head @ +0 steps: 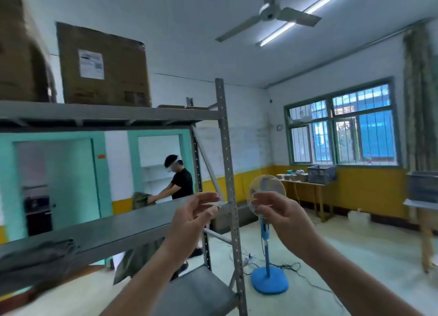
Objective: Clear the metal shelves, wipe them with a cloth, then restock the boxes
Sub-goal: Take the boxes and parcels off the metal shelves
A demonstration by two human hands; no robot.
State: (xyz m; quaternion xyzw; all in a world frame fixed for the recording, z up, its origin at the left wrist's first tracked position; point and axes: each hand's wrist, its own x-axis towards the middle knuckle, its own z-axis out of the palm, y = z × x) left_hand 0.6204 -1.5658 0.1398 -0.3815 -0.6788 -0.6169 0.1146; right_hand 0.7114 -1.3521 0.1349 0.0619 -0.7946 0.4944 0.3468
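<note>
A grey metal shelf unit [226, 149] fills the left of the head view. Two brown cardboard boxes stand on its top shelf [106, 113]: one [104, 65] bearing a white label, another [19, 55] at the far left. The middle shelf [113, 228] carries a folded dark green cloth [40, 256] at its left end. My left hand [192, 217] and my right hand [277, 211] are raised in front of the shelf's right post, fingers loosely curled, holding nothing. Both hands hover clear of the shelf.
Behind the shelf a person in a black shirt [180, 183] handles a green bundle. A blue standing fan [267, 242] with cables on the floor is right of the post. A table with a crate [321, 174] stands under the window. The lower shelf [201, 289] lies below my arms.
</note>
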